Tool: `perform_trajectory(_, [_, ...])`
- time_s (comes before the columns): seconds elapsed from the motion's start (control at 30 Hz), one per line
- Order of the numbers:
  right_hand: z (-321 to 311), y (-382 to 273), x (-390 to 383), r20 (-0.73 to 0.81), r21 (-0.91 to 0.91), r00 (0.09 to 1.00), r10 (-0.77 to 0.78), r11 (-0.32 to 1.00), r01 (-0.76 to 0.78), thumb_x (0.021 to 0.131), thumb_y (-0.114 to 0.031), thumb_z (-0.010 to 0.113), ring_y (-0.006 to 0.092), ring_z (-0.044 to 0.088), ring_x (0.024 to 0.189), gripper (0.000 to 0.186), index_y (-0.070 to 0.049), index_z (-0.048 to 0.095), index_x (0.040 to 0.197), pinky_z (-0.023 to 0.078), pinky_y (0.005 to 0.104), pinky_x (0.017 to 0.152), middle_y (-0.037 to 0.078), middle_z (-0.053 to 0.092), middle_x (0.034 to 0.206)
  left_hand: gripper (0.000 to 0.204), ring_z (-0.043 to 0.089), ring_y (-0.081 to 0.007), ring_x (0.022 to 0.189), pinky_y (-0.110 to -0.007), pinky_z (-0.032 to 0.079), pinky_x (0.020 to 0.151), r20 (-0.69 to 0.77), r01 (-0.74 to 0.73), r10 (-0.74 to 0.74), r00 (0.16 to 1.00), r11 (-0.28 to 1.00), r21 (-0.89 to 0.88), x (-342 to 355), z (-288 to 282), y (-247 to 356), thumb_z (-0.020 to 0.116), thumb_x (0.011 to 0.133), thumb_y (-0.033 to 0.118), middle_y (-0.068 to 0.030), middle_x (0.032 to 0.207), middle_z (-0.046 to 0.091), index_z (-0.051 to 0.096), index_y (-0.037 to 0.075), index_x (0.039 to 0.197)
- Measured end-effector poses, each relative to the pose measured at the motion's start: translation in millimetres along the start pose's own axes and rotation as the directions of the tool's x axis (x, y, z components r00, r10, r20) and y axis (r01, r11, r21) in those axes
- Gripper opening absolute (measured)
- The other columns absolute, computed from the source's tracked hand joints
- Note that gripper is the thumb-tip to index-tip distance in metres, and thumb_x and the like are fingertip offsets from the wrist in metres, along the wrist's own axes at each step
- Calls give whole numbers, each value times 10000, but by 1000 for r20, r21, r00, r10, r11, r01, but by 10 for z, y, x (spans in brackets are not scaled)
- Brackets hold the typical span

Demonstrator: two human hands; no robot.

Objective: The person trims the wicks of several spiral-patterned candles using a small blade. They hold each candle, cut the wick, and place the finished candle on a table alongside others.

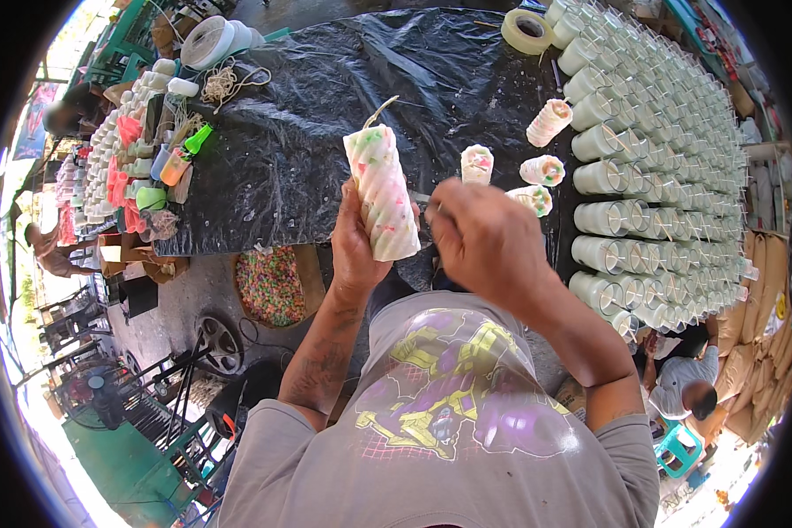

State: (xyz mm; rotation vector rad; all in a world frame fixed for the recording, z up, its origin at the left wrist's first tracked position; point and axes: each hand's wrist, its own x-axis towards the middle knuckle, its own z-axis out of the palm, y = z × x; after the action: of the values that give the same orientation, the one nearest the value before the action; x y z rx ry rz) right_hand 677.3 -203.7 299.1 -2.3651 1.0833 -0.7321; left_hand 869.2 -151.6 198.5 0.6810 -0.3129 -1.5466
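My left hand point(359, 231) is wrapped round a spiral-twisted pillar candle point(383, 192), white with pink and green flecks. The candle stands nearly upright, and a pale wick sticks out of its top. Close to its right side is my right hand point(486, 227), closed with the knuckles up. A thin greyish strip point(420, 199) shows between those fingers and the candle; the rest of it is hidden by the hand. Beyond my right hand, smaller twisted candles stand on the table: one white and pink point(477, 164), one farther off point(550, 122), and two closer together point(542, 171).
Black plastic sheeting point(290, 114) covers the table. Rows of glass cups with wicks point(600, 177) fill its right side. A tape roll point(527, 32) lies at the back. At left are string point(224, 84), bottles point(176, 163) and pale candles. A box of coloured pieces point(271, 286) sits below.
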Motion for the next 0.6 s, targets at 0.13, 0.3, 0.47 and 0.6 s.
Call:
perform_trajectory(0.13, [61,82,27,-4,-36,999,54,998,-54,952,-121,692,328,702,713,87,-64,627,946,564,456,634,123,655,762,595,738,-258,1012,-407,640,837,23,-30,29,999,999,25,3,-1,-40,345,1170,557,-114,1200,699,520,77,1474])
perform_trajectory(0.3, [97,-126,-237,115,-28,993,-21,999,25,935,-121,700,300,703,694,87,-76,627,921,561,450,607,109,651,747,562,732,-242,1011,-410,628,877,-63,-55,58,996,997,58,23,9,-40,342,1178,528,-104,1203,694,498,89,1492])
perform_trajectory(0.47, [83,52,0,-53,-33,997,49,998,-51,933,-106,701,313,706,702,96,-74,619,893,558,453,614,109,654,744,525,728,-235,1016,-410,624,890,-112,-76,89,990,990,119,8,110,-18,334,1185,500,-100,1201,688,477,108,1503])
perform_trajectory(0.6, [179,-18,-75,15,-53,999,46,998,-45,959,-121,690,320,708,713,112,-76,615,888,562,458,622,117,654,747,507,727,-234,1019,-408,624,885,-125,-111,130,984,983,145,28,78,-49,331,1187,494,-100,1200,687,491,109,1476])
